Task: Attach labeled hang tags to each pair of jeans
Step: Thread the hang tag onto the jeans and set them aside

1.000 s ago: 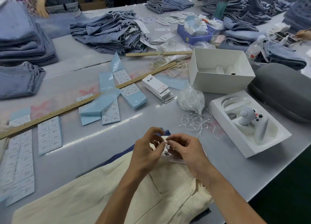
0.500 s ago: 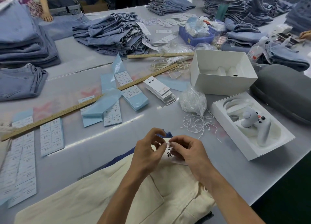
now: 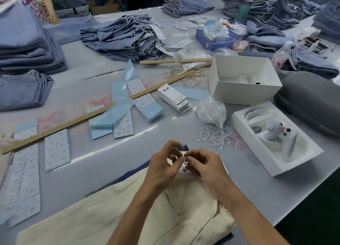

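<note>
step: fastening a tag to the cream jeans (image 3: 128,213) | left hand (image 3: 161,168) fingers curled, tips pinching at the hang tag (image 3: 184,169) top; right hand (image 3: 207,169) pinching the same spot, string too fine to see | tag lies on the waistband, near table edge | next, likely: close the loop; take another tag from stack (image 3: 176,99)

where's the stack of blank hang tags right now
The stack of hang tags lies mid-table in the head view, just right of the long wooden ruler and left of the bag of strings.
</note>
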